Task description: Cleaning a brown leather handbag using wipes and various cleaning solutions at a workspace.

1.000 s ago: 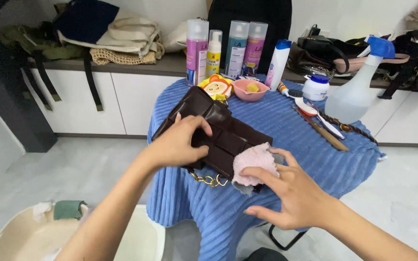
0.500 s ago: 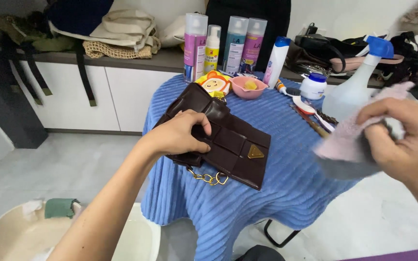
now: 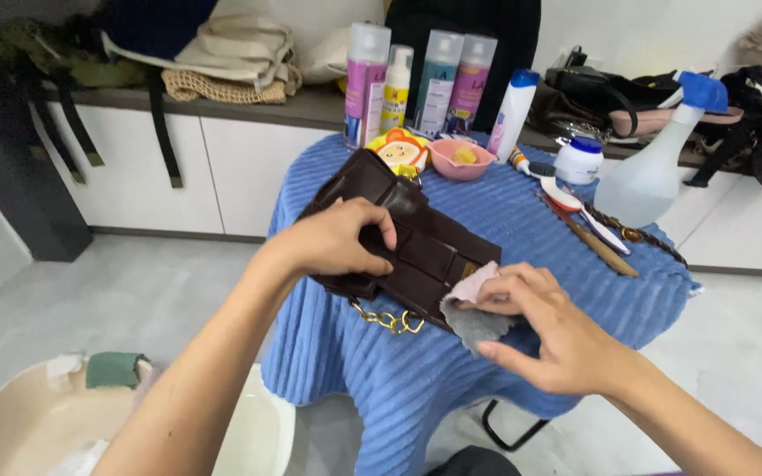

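Observation:
A dark brown quilted handbag [image 3: 416, 247] with a gold chain [image 3: 387, 320] lies on a round table under a blue ribbed cloth [image 3: 522, 229]. My left hand [image 3: 337, 238] presses down on the bag's upper left part, fingers curled over its flap. My right hand [image 3: 544, 322] holds a small pink and grey cloth [image 3: 472, 308] against the bag's lower right corner.
Several tall spray cans [image 3: 366, 84], a white bottle [image 3: 513, 113], a pink bowl [image 3: 460, 159], a white jar [image 3: 579, 159], a spray bottle [image 3: 654, 167] and brushes [image 3: 588, 225] stand at the table's back. A cream basin [image 3: 37, 423] sits on the floor at lower left. Bags line the counter behind.
My right hand lifted the cloth up and off to the right, then brought it back down onto the bag's lower right corner. My left hand stayed on the bag.

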